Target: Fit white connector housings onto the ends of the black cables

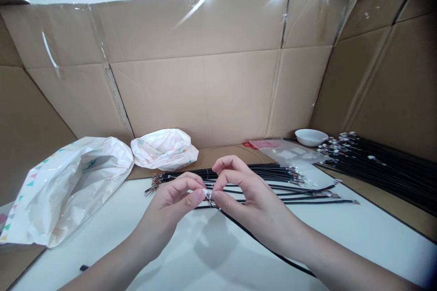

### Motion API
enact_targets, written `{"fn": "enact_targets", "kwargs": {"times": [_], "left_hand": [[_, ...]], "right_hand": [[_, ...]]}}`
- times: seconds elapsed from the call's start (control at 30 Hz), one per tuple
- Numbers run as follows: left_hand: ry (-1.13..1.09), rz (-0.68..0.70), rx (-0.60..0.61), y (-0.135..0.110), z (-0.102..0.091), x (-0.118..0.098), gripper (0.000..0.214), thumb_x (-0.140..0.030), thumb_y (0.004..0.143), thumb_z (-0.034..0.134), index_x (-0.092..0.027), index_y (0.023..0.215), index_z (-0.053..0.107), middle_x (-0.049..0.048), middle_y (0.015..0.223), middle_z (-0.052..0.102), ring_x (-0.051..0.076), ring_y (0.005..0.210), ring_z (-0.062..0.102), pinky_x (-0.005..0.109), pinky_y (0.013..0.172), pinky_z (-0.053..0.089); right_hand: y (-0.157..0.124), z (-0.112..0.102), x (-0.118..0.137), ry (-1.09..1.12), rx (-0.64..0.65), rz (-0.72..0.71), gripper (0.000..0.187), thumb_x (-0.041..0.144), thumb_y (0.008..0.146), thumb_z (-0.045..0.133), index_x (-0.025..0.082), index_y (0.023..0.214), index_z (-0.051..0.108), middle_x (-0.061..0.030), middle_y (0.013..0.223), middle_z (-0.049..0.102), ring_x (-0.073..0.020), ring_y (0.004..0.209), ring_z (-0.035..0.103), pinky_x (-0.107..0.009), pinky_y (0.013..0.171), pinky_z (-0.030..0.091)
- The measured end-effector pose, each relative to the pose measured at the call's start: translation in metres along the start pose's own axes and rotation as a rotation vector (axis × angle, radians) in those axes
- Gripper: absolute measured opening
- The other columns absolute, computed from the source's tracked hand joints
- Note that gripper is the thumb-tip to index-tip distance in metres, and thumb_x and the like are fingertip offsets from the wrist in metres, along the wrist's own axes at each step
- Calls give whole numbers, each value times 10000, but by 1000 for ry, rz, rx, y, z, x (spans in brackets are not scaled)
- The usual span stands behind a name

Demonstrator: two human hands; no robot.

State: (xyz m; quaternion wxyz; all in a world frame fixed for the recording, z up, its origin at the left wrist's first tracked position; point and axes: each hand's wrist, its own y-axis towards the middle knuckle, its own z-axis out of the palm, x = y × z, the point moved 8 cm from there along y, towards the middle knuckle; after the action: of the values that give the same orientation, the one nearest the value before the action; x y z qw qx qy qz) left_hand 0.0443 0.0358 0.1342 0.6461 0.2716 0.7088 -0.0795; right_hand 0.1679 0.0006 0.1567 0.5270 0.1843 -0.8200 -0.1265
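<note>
A thin black cable's multicoloured wire end (212,201) is pinched between the closely brought-together left hand (167,209) and right hand (249,200), above a white tabletop (102,245). A bundle of black cables (239,173) is laid behind, and crumpled glossy plastic bags (64,186), a clear plastic bag (287,152), a white bowl (311,137) and a corrugated cardboard wall (201,100) are seen beyond.

Around twelve o'clock, a tan corrugated cardboard wall (201,95) looks matt and lightly creased, with glossy clear tape along its seams. At nine o'clock lies a shiny white printed plastic bag (64,191); at two o'clock, a glossy white ceramic bowl (311,137). Long black matt-sheathed cables (249,173) cross a smooth white surface (368,227).
</note>
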Motion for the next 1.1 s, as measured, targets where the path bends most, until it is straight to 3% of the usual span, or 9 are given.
{"fn": "enact_targets", "kwargs": {"times": [0.3, 0.57, 1.1], "left_hand": [[-72, -64, -2, -1, 3, 5, 223, -420, 770, 652, -202, 730, 672, 23, 871, 516, 129, 731, 480, 243, 668, 416], [-82, -122, 1, 0, 5, 6, 247, -408, 737, 647, -171, 672, 634, 37, 822, 518, 128, 668, 441, 252, 615, 387], [-176, -228, 32, -1, 9, 13, 297, -415, 734, 644, -156, 622, 551, 36, 775, 440, 131, 684, 398, 243, 610, 407]], "right_hand": [[-8, -5, 22, -303, -150, -270, 123, 120, 815, 508, 183, 711, 526, -64, 1044, 483, -208, 1062, 482, -374, 845, 378], [-21, 0, 39, -593, -296, -494, 143, 60, 812, 482, 154, 725, 544, -93, 1049, 517, -222, 1034, 490, -369, 779, 310], [-27, 5, 45, -767, -406, -611, 164, 15, 777, 468, 157, 707, 509, -80, 1020, 563, -202, 954, 496, -352, 745, 240]]}}
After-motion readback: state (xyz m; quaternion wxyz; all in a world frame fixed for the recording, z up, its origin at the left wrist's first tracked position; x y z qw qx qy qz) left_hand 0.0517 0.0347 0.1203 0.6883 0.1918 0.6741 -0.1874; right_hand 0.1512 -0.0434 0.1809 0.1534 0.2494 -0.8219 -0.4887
